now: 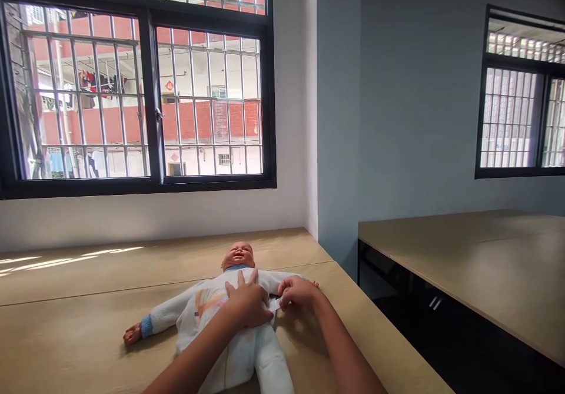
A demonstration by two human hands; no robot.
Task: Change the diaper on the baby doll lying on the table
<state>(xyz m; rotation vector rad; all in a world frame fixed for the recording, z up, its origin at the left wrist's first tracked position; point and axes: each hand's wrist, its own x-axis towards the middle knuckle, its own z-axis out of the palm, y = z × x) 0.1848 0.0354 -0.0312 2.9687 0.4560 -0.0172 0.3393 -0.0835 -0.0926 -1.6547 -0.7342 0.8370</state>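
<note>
Doll (205, 300): Seen from the head camera, it lies face up in a white outfit with blue cuffs, arms outstretched, legs running off the lower edge toward the wearer, a placement that seems to leave both its flanks within reach.
Left hand (251, 301): Laid over the doll's torso with fingers spread, grasping nothing, apparently to keep the body from sliding.
Right hand (297, 292): Fingers closed in a pinch on a white strip at the doll's flank, likely because so small a piece calls for fingertips.
White strip (274, 304): Bridges the two hands beside the doll; whether it is fixed to the outfit cannot be told.
Table (66, 347): Wooden-toned, beneath the doll.
Window (152, 93): Barred, beyond the doll's head.
</note>
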